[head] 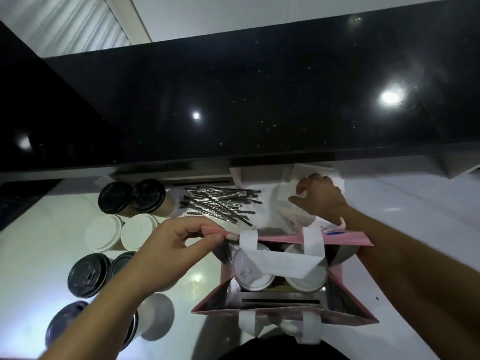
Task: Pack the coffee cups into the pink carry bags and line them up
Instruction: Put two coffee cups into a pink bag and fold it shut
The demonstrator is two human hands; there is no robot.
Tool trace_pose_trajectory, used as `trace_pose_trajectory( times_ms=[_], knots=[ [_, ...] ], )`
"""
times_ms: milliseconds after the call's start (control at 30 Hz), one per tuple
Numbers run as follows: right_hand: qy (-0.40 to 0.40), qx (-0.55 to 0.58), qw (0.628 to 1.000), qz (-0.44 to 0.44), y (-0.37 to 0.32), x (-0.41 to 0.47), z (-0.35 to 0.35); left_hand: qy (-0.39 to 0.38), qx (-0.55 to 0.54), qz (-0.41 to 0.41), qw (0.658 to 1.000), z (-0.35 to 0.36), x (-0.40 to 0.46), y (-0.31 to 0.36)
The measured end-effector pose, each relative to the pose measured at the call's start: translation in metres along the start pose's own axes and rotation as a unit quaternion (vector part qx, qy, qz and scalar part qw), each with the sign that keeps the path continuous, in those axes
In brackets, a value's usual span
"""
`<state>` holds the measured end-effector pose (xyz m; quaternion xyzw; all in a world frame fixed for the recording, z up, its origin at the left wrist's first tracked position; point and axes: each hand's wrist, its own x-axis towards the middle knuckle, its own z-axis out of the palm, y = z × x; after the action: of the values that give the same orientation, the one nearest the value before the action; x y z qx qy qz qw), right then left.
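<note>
A pink carry bag (pixel 348 302) with a silver lining and white handles stands open in front of me. Two white-lidded cups (pixel 249 274) sit side by side inside it, under a white handle strap. My left hand (pixel 168 253) pinches the bag's far rim at its left corner. Beyond the bag, my right hand (pixel 320 197) has its fingers curled on a white paper or napkin stack (pixel 293 214). Several more cups stand at the left: black-lidded ones (pixel 132 197) at the back, white-lidded ones (pixel 122 232) in the middle, black-lidded ones (pixel 89 275) nearer me.
A pile of silver-wrapped stirrers or straws (pixel 220 202) lies on the white counter (pixel 415 211) behind the bag. A raised glossy black ledge (pixel 259 100) runs across the back. A white cup (pixel 155 318) lies near my left forearm.
</note>
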<state>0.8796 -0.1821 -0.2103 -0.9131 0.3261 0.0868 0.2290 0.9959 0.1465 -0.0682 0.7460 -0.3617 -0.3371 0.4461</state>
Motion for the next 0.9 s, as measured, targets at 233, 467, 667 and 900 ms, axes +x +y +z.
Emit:
trace_pose_trajectory(
  times_ms=[233, 467, 667, 900],
  knots=[
    [-0.023, 0.041, 0.999, 0.023, -0.001, -0.001, -0.005, -0.003, -0.004, -0.006, 1.000, 0.000, 0.000, 0.000],
    [0.031, 0.197, 0.977, 0.081, 0.007, -0.004, -0.010, 0.012, -0.014, -0.012, 1.000, 0.000, 0.000, -0.002],
    [0.148, 0.314, 0.928, 0.136, 0.026, -0.015, -0.023, 0.033, -0.018, 0.000, 0.999, 0.002, 0.003, -0.006],
    [0.245, 0.217, 0.939, 0.102, 0.048, -0.078, -0.052, 0.071, -0.012, 0.019, 0.997, 0.011, 0.002, 0.000]
  ],
)
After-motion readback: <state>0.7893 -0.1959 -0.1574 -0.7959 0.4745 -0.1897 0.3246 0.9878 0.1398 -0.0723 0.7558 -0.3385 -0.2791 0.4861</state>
